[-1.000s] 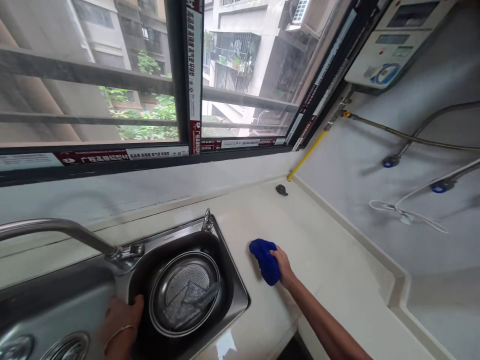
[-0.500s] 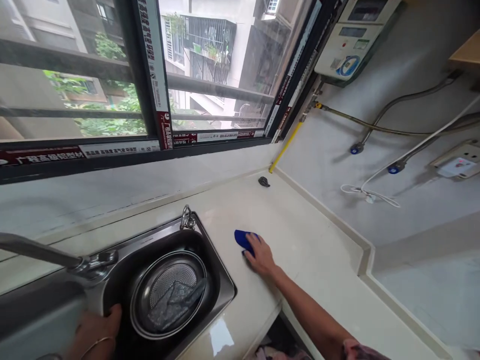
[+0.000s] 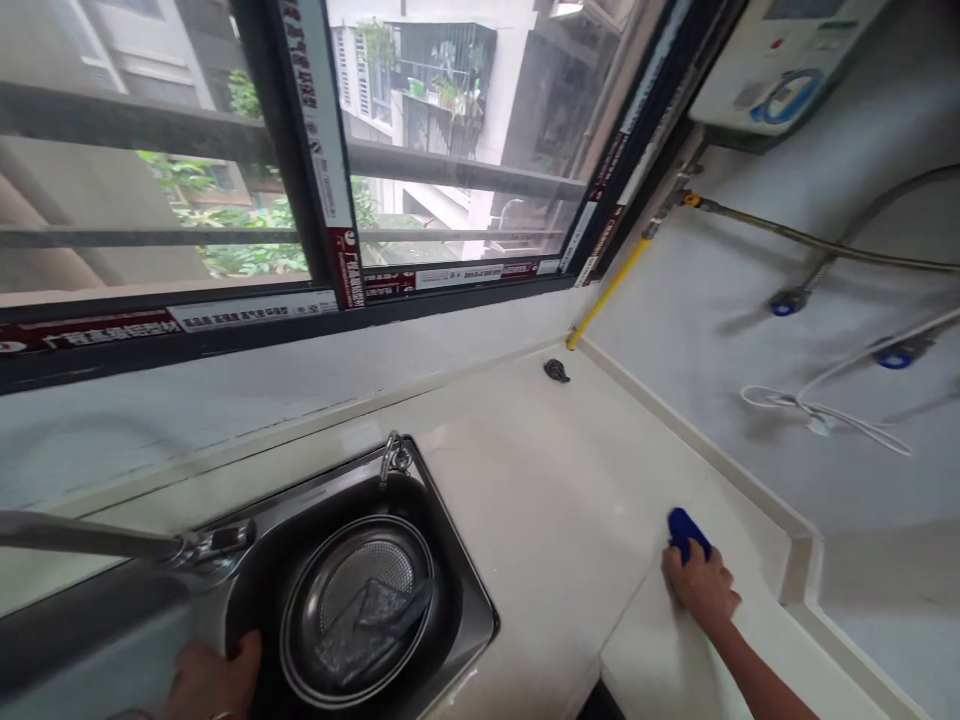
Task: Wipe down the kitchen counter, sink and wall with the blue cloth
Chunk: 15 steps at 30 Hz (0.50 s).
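The right hand (image 3: 701,588) holds a blue cloth (image 3: 685,530) on the pale counter (image 3: 540,500). The left hand (image 3: 216,678) rests at the sink (image 3: 477,612), beside a round metal strainer (image 3: 391,566).

I now have the right hand (image 3: 702,588) and blue cloth (image 3: 684,530) farther right across the worktop (image 3: 555,520), well apart from the sink (image 3: 474,607).

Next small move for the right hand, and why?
I'd probably slide the right hand and the blue cloth a little toward the raised edge by the wall: the hand already has the cloth, apparently down on the counter, and a strip of counter separates it from that edge. The left hand is over at the sink, away from that path.
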Tool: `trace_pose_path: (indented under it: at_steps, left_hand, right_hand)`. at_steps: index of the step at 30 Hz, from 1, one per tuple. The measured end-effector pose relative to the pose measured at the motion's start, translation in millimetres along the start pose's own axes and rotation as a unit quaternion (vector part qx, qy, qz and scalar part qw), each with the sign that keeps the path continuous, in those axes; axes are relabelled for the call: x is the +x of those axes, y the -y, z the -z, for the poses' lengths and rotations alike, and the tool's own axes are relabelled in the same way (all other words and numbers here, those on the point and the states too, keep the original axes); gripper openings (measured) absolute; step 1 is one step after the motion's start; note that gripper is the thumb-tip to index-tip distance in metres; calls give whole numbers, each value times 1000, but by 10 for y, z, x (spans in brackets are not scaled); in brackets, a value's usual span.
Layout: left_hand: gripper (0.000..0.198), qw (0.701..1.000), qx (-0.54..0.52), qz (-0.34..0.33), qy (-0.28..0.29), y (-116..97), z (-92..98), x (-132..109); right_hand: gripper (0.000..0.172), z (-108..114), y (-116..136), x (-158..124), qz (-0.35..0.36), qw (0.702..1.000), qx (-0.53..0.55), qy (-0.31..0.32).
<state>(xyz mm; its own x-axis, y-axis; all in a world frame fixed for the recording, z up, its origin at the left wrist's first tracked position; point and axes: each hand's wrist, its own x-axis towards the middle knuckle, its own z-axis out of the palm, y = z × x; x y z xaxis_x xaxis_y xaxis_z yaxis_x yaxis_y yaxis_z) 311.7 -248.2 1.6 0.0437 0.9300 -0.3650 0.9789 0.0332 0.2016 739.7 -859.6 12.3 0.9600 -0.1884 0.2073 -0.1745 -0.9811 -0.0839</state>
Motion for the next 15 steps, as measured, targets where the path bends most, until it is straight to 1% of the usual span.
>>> trace_pose_path:
  at_steps: [1, 2, 3, 5, 8, 10, 12, 14, 15]
  left_hand:
    - [84, 1000, 6, 3, 22, -27, 66, -70]
    - [85, 999, 9, 7, 35, -52, 122, -130]
    - [86, 999, 6, 10, 44, -73, 163, -175]
    - [88, 999, -5, 23, 42, -91, 189, -215]
    - [90, 998, -14, 44, 39, -63, 127, -185]
    - [89, 998, -13, 49, 32, -31, 78, -155]
    - [87, 998, -9, 51, 29, -12, 57, -144]
    - [86, 998, 0, 56, 31, -15, 69, -155]
    - [86, 998, 3, 59, 37, -25, 83, -166]
  right_hand:
    - [61, -28, 99, 133, -39, 999, -18, 7]
    - [61, -49, 257, 253, -61, 998, -30, 18]
    - [60, -63, 470, 358, -65, 997, -36, 31]
    - [57, -60, 1026, 517, -34, 997, -32, 57]
    - [56, 7, 2082, 593, 65, 995, -9, 77]
    - [56, 67, 2849, 492, 150, 986, 11, 73]
    - [57, 120, 3582, 249, 238, 967, 31, 89]
    - [57, 162, 4200, -112, 337, 933, 57, 107]
    - [57, 181, 4444, -314, 389, 911, 75, 118]
